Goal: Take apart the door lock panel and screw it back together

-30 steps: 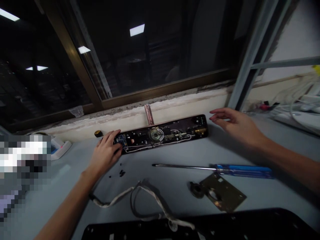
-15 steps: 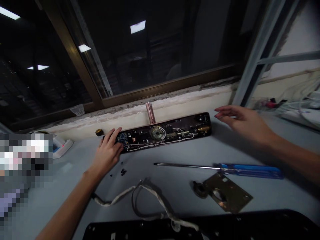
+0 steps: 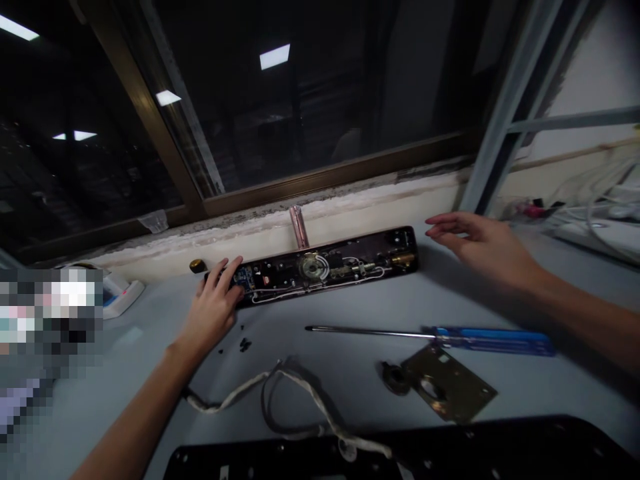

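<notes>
Grey worktop under a dark night window, seen from the head camera; positions are given relative to the opened door-lock body, a long dark panel with its circuit board and wiring facing up. Nearest the viewer, well in front of the lock body, lies a black cover panel, and a loose grey cable curls from its edge. Between these and the lock body lie a brass mounting plate, a blue-handled screwdriver parallel to the lock body, and a few small black screws. The lock body runs left to right along the foot of the window sill, its long axis crosswise to both forearms. The left hand rests on its left end, fingers spread flat and gripping nothing. The right hand hovers open and empty just beyond its right end, not touching it. A copper-coloured lever handle rises behind its middle.
</notes>
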Demonstrator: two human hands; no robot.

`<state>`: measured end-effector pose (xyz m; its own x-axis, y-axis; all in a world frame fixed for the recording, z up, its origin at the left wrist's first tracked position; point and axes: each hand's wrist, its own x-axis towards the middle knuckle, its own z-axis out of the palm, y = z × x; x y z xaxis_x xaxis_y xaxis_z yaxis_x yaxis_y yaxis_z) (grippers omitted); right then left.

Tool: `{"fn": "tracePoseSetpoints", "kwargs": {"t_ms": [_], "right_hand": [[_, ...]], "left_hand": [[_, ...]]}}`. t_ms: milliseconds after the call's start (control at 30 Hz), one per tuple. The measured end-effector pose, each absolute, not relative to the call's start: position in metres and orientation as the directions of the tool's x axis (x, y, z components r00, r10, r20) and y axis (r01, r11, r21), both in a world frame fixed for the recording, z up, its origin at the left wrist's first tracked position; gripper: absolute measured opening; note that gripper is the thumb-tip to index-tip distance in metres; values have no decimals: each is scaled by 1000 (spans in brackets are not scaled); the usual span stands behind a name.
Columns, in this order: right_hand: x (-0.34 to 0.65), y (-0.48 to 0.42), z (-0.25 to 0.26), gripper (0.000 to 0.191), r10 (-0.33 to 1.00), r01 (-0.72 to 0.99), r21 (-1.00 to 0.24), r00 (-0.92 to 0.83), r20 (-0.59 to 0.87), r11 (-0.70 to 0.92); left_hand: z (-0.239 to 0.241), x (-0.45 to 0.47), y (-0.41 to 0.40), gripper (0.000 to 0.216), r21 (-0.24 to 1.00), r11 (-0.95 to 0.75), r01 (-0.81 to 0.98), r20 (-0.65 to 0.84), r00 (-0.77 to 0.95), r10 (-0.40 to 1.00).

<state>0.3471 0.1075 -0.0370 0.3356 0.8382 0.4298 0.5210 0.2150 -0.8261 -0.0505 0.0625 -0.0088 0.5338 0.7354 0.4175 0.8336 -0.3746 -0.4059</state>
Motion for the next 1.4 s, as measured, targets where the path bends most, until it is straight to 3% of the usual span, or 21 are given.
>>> {"fn": "tracePoseSetpoints", "kwargs": {"t_ms": [233, 500, 833, 1067, 1400], "right_hand": [[347, 107, -36, 25, 838, 510, -831, 335, 431, 224], [348, 108, -37, 28, 844, 511, -828, 319, 432, 230], [346, 107, -35, 25, 840, 527, -821, 327, 433, 218], [343, 103, -30, 26, 851, 554, -820, 354, 387, 142], [343, 102, -30, 24, 861, 596, -795, 340, 378, 114]], "left_hand": [[-9, -52, 63, 19, -434, -367, 823, 410, 543, 733], [-10, -55, 67, 22, -365, -376, 852, 490, 519, 700], [-10, -57, 67, 23, -343, -417, 842, 479, 538, 693], [-14, -57, 70, 25, -284, -416, 864, 549, 502, 668], [-11, -55, 67, 23, -332, -378, 864, 490, 500, 714]]}}
